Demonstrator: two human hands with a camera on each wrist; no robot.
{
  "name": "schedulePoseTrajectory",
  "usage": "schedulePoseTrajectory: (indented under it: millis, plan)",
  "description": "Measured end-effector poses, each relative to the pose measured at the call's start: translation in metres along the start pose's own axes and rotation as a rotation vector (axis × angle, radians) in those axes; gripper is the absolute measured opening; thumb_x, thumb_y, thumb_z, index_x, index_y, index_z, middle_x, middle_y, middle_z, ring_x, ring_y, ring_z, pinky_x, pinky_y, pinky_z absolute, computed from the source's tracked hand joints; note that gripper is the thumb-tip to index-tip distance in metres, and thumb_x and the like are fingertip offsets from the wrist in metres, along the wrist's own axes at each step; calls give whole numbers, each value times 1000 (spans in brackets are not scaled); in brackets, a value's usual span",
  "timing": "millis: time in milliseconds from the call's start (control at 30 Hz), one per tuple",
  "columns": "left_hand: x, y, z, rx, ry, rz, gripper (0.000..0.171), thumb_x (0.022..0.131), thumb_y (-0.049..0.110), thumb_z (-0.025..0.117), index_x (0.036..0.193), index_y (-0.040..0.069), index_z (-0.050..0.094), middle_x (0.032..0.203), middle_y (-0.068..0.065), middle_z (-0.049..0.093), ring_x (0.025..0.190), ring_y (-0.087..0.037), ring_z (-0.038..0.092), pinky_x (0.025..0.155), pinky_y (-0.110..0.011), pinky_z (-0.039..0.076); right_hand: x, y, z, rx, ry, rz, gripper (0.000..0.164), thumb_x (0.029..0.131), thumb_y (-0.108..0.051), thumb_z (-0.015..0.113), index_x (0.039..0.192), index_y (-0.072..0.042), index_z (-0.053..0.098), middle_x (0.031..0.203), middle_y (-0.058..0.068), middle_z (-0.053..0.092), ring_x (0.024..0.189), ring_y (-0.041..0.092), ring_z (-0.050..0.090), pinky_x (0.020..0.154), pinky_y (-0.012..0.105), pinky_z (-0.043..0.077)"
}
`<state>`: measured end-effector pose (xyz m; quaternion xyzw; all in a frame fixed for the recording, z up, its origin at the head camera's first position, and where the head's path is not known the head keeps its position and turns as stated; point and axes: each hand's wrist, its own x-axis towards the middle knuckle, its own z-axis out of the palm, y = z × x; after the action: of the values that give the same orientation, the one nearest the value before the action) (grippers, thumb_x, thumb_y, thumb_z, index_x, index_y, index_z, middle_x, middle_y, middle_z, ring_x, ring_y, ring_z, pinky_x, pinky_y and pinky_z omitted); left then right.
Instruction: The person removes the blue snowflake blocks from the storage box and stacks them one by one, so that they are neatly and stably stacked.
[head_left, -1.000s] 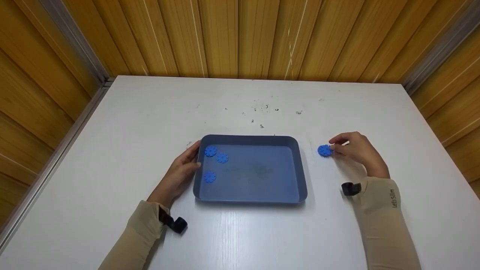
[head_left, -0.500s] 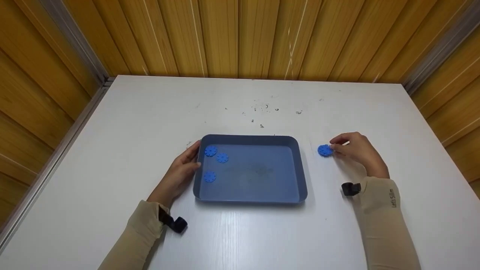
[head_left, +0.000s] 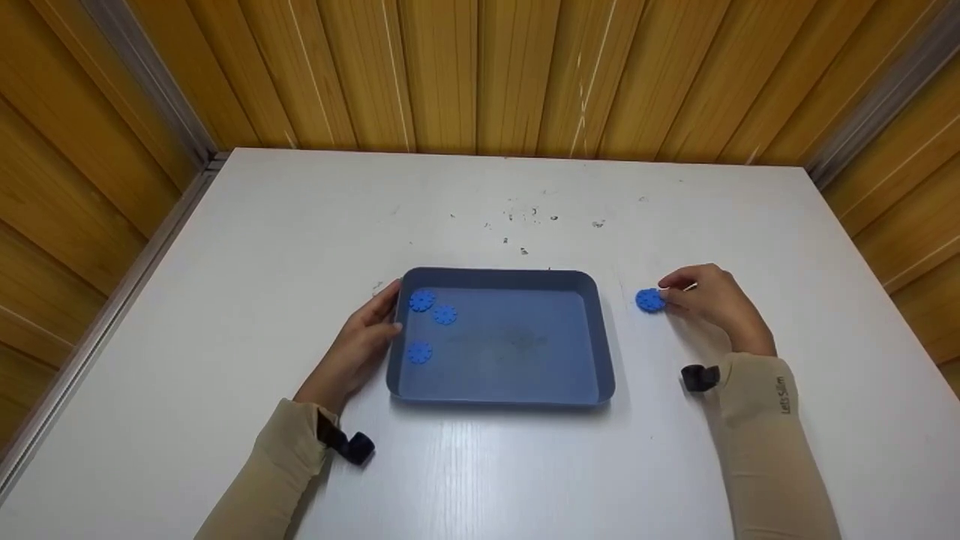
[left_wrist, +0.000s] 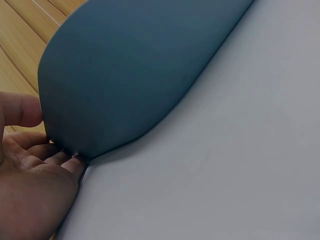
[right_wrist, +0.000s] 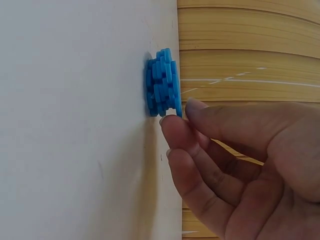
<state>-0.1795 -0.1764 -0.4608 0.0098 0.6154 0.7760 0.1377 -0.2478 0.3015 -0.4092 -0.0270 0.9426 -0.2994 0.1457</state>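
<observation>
A shallow blue-grey tray (head_left: 517, 403) sits mid-table, with blue notched discs (head_left: 420, 352) along the left of its floor. My left hand (head_left: 358, 346) holds the tray's left side; the left wrist view shows the thumb at the rim and the fingers curled against the wall's lower edge. Right of the tray, my right hand (head_left: 709, 298) pinches the near edge of a small stack of blue notched discs (right_wrist: 162, 82) between thumb and fingertips. Seen from the right wrist, the stack is several discs thick and close against the table, its top disc slightly offset.
The white table (head_left: 487, 480) has dark scuff marks (head_left: 525, 217) beyond the tray. Wood-patterned panels (head_left: 510, 75) stand behind it and at both sides. Each sleeve cuff carries a small black camera (head_left: 701, 378).
</observation>
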Motion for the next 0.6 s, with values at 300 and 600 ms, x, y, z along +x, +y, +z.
schedulePoseTrajectory:
  millis: [300, 600]
  plan:
    - [-1, 0, -1, -24, -16, 2, 73, 89, -11, 43, 154, 14, 21, 162, 1, 13, 150, -15, 7, 122, -33, 9, 0, -1, 1, 3, 3, 10, 34, 94, -19, 58, 122, -1, 62, 120, 23, 59, 111, 35, 50, 98, 52, 40]
    - [0, 0, 0, -17, -4, -2, 73, 89, -10, 45, 154, 14, 22, 162, 0, 13, 150, -15, 7, 122, -34, 9, -1, -3, -1, -6, 4, 2, 33, 95, -20, 56, 121, -1, 63, 119, 23, 60, 107, 33, 52, 96, 49, 42]
